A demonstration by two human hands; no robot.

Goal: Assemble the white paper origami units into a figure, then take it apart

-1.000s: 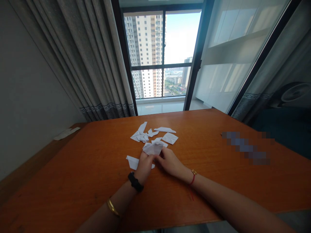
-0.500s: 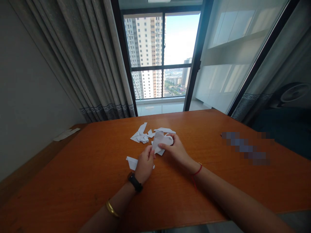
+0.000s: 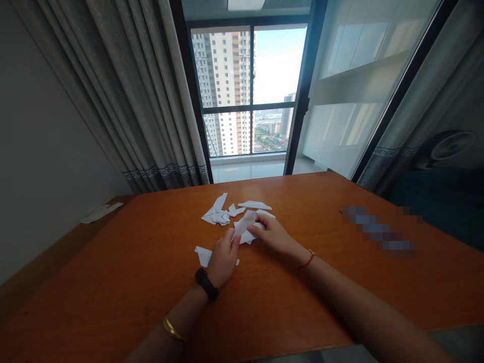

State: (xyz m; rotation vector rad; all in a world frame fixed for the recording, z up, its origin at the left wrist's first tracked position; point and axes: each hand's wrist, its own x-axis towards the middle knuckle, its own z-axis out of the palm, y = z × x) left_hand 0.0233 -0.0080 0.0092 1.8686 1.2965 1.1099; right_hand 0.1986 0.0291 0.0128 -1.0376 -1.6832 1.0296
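Note:
Between my hands is a folded piece of white paper [image 3: 245, 226], tilted above the table. My left hand [image 3: 224, 256] pinches its lower left edge, and my right hand [image 3: 273, 234] grips its right side with thumb and fingers. Just behind it lie several other folded paper pieces [image 3: 254, 205]. To their left sits a pointed paper cluster [image 3: 216, 216]. Another paper piece [image 3: 203, 256] lies partly hidden under my left hand.
The brown wooden table [image 3: 124, 282] spreads around my hands. A blurred-out object [image 3: 374, 227] lies at the right. A flat pale strip [image 3: 101, 213] rests along the left side. Beyond the table are a grey curtain [image 3: 151, 101] and a window.
The held paper has come down slightly and flattened between my hands. My right hand's fingers have shifted a little left along it. The view has tipped slightly.

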